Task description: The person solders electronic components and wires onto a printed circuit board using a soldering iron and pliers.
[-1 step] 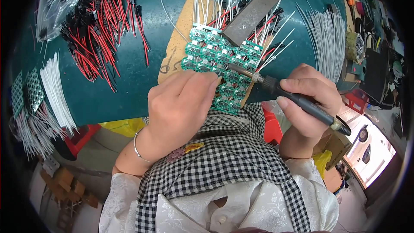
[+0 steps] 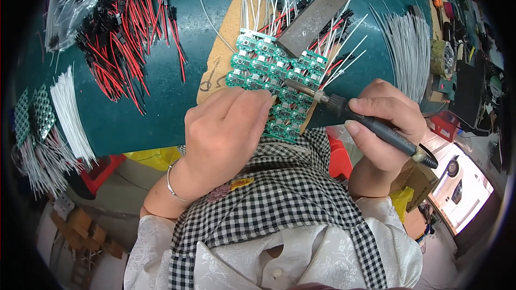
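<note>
In my right hand (image 2: pixel 391 121) is a soldering iron (image 2: pixel 371 124), its dark handle between thumb and fingers. The iron's metal tip points left and reaches over a panel of small green circuit boards (image 2: pixel 252 63). My left hand (image 2: pixel 223 123) is closed in a pinch at the panel's lower left edge, just short of the iron's tip; what its fingertips hold, if anything, is hidden. Under the panel lies a tan board (image 2: pixel 228 37) with dark marks on it. A flat grey metal bar (image 2: pixel 325 11) rests slantwise across the panel's upper part. White wires (image 2: pixel 258 0) stick out beyond the panel's far edge.
Red and black wires with black connectors (image 2: pixel 123 37) are heaped at the far left, beside a clear plastic bag (image 2: pixel 72 13). A bundle of white wires (image 2: pixel 72 115) lies by the left edge of the green tabletop (image 2: pixel 150 129). Pale wires (image 2: pixel 406 51) fan out at the right.
</note>
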